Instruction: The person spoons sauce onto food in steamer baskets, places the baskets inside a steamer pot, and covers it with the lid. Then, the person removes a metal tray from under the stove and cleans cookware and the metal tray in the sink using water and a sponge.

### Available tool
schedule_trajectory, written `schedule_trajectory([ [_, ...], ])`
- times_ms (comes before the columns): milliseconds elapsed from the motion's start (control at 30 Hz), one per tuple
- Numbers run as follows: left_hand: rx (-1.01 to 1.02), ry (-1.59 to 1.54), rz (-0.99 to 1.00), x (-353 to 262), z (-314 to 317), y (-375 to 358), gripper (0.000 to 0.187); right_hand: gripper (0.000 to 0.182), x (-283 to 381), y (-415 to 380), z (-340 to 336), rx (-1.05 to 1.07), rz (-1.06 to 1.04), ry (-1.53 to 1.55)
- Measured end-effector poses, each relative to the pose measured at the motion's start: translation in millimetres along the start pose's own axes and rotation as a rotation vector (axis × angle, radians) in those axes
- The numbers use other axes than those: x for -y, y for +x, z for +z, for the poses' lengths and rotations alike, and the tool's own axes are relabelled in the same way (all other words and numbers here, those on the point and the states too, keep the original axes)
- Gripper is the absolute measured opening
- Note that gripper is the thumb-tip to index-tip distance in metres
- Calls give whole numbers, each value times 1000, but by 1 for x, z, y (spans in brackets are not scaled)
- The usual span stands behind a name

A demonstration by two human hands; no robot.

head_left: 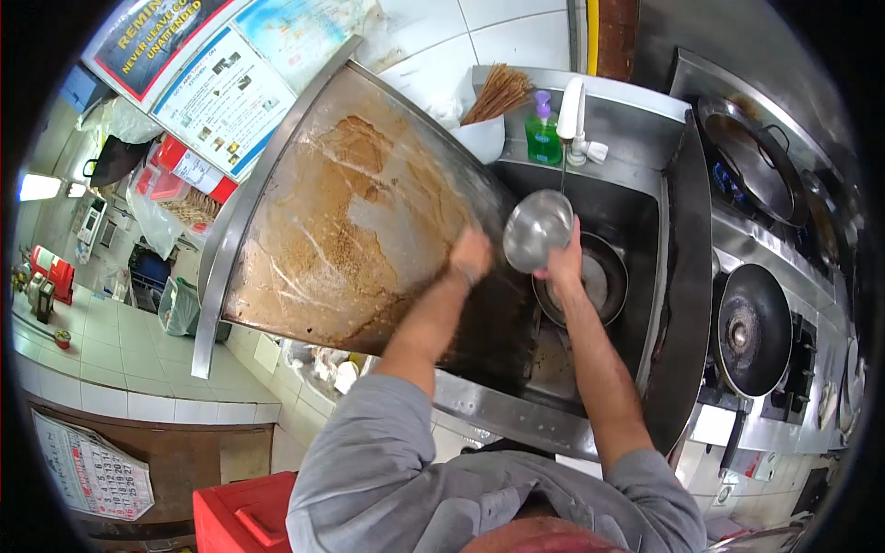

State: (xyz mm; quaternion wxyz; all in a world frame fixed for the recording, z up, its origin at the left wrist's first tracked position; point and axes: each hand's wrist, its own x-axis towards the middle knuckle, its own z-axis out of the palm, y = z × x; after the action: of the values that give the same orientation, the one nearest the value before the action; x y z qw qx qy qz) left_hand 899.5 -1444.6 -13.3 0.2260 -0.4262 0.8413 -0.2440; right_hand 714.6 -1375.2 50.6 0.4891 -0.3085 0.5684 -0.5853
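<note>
Above the kitchen sink, the right hand grips a bowl, apparently to catch water; the left hand blurs, its grip unclear.

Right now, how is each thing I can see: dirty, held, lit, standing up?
Metal bowl: held in the right hand
Metal panel: slanted, brown-stained
Left hand: blurred, by the panel; grip unclear
Faucet: pointing down; flow hard to tell
Sink pan: partly hidden by the bowl and arm
Soap bottle: upright, green liquid inside
Flame: lit, blue
Front pan: uncovered
</note>
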Motion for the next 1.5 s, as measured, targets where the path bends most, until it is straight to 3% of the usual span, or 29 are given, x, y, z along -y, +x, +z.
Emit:
schedule_trajectory([
  [33,185,8,198,-21,-6,-9,27,73,-6,1,-5,6,-14,2],
  [100,69,-21,190,-41,33,-1,35,77,-10,2,-8,-8,-72,-170],
  [133,136,-62,192,-33,30,2,38,77,5,-2,-2,7,-73,-173],
  [267,128,153,-24,87,-55,-4,44,75,67,-11,62,38,-433,-433],
  [300,61,172,-81,121,-60,-6,46,75,74,-10,78,26,-529,-445],
  [333,-99,-10,-185,149,-65,-14,42,75,87,-15,90,29,-572,-432],
  [400,110,185,-182,200,-117,-48,42,75,96,-13,99,67,-530,-402],
  [467,-165,111,-226,242,-116,-82,42,76,92,-12,94,85,-460,-372],
  [533,-155,72,-272,260,-124,-128,46,76,79,-12,78,89,-352,-341],
  [600,-152,31,-325,247,-133,-161,51,70,38,8,43,64,-261,-353],
  [633,-139,37,-358,232,-137,-185,49,68,-5,25,21,-31,-319,-452],
  [667,-126,49,-390,217,-141,-208,48,70,-36,35,-5,-32,-114,-397],
  [733,-48,51,-414,163,-138,-221,48,74,-123,69,-69,-196,-115,-778],
  [800,37,-38,-364,98,-112,-210,46,79,-129,48,-104,-338,58,-983],
  [867,192,-46,-199,28,-84,-188,42,83,-157,48,-132,-336,97,-1055],
  [933,123,-150,-28,-18,-54,-186,44,83,-202,47,-145,-365,16,-1044],
  [1000,79,-171,-8,-18,-40,-186,44,82,-236,66,-143,-414,-65,-1039],
  [1033,47,-209,9,-19,-37,-186,44,82,-252,76,-143,-360,207,-572],
  [1067,46,-213,11,-9,-47,-190,44,82,-247,72,-140,-286,464,-94],
  [1167,112,-124,-127,54,-87,-188,52,68,-167,36,-102,-195,557,170],
  [1233,67,-79,-249,84,-94,-184,57,66,-147,32,-73,-1,340,209],
  [1333,-103,-82,-404,127,-85,-158,55,74,-21,-5,5,251,212,271],
  [1500,-197,110,-482,232,-118,-93,51,65,122,-9,114,400,-21,219],
])
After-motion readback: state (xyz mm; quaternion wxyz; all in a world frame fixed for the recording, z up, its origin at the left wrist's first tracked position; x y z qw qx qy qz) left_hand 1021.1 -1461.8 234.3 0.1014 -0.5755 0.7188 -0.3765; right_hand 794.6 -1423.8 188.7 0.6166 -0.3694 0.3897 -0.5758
